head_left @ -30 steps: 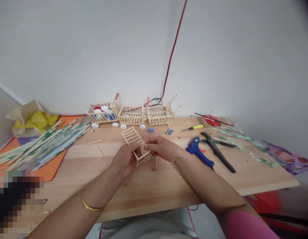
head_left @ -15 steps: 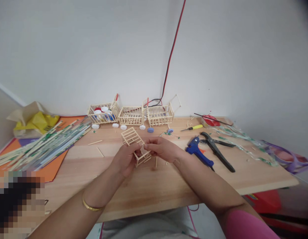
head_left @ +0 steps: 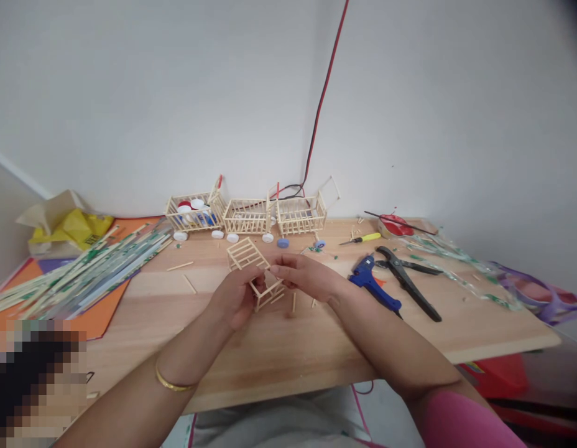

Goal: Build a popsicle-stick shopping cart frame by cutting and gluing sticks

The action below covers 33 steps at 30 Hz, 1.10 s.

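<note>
A small open frame of thin wooden sticks (head_left: pixel 247 254) is held tilted above the middle of the wooden table. My left hand (head_left: pixel 236 296) is closed around its lower left side, thumb on top. My right hand (head_left: pixel 303 274) touches the frame's right side with fingers pinched together; what lies between the fingertips is too small to make out. Behind the frame stand three stick-built carts: one with bottle caps inside (head_left: pixel 195 211), a middle one (head_left: pixel 246 216) and one on blue wheels (head_left: pixel 301 214).
On the right of the table (head_left: pixel 316 354) lie a blue glue gun (head_left: pixel 373 286), black cutters (head_left: pixel 412 286), a yellow-handled screwdriver (head_left: pixel 365 238) and a red bowl (head_left: pixel 395 225). Long sticks in wrappers (head_left: pixel 90 267) are piled on the left. A red-black cable (head_left: pixel 322 93) hangs along the wall.
My right hand's fingers have shifted slightly against the frame's right side. The frame and my left hand stay almost where they were.
</note>
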{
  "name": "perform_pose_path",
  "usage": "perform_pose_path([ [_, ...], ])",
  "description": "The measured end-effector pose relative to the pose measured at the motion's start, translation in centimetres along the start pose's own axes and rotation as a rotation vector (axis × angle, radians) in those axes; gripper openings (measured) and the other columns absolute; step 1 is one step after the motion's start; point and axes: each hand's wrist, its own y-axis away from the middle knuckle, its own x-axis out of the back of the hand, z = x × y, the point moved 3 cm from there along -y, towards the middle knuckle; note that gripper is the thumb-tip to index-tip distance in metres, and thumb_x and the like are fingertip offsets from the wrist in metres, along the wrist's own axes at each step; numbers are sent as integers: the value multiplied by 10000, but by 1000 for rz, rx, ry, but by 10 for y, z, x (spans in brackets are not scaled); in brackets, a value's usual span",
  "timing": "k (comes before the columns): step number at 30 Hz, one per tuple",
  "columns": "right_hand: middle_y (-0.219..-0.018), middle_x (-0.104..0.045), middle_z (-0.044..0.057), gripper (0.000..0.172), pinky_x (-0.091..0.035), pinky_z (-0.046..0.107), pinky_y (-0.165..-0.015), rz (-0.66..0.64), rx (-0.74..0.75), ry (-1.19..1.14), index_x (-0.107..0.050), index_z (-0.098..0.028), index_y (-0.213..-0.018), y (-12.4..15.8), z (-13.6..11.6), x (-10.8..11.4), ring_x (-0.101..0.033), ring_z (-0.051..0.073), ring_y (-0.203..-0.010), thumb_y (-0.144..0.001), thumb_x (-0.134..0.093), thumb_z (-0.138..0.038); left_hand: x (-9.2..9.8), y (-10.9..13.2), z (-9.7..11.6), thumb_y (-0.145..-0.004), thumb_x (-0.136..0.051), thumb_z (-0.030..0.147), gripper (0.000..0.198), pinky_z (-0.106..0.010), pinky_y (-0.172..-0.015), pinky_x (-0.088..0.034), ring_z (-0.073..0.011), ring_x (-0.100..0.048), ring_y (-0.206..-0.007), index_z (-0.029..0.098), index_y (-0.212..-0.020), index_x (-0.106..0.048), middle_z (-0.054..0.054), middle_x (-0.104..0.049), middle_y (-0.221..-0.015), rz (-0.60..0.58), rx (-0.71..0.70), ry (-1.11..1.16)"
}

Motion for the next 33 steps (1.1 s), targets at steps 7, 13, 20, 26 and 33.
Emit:
perform_pose_path([
  [7, -894, -559, 43, 151, -389, 287, -742, 288, 486, 635, -612, -190, -932, 9, -30, 7, -490, 155, -831, -827, -578, -294, 1, 6, 4, -656, -710, 340, 227, -242, -509, -418, -88, -470, -478, 164, -717, -579, 42, -505, -555, -21, 45, 89],
  [13, -866, -560, 62, 116, -381, 323, -780, 160, 712, 948, -668, -190, -902, 8, -45, -9, -498, 183, -851, -824, -583, -200, 17, 9, 6, -690, -684, 368, 256, -239, -513, -416, -112, -537, -544, 144, -788, -609, 6, -567, -637, -1, 55, 5],
  [20, -838, -562, 53, 94, -372, 312, -754, 137, 715, 1017, -672, -180, -879, 5, -47, -11, -496, 174, -811, -798, -624, -182, 29, 24, 12, -636, -746, 298, 256, -190, -468, -329, -62, -460, -506, 134, -740, -579, 31, -526, -616, -114, 58, -233],
  [26, -810, -553, 50, 95, -358, 301, -735, 102, 727, 1075, -674, -172, -795, 3, -52, -16, -476, 162, -785, -829, -587, -192, 22, 28, 5, -642, -735, 312, 267, -185, -463, -282, -45, -394, -471, 135, -656, -536, 56, -470, -536, -170, 14, -295],
  [33, -817, -558, 49, 110, -359, 299, -737, 132, 763, 1045, -647, -179, -789, 9, -56, -15, -480, 165, -798, -849, -555, -193, 20, 27, 6, -628, -712, 290, 249, -200, -462, -282, -56, -399, -460, 139, -610, -514, 50, -468, -498, -146, -35, -337],
])
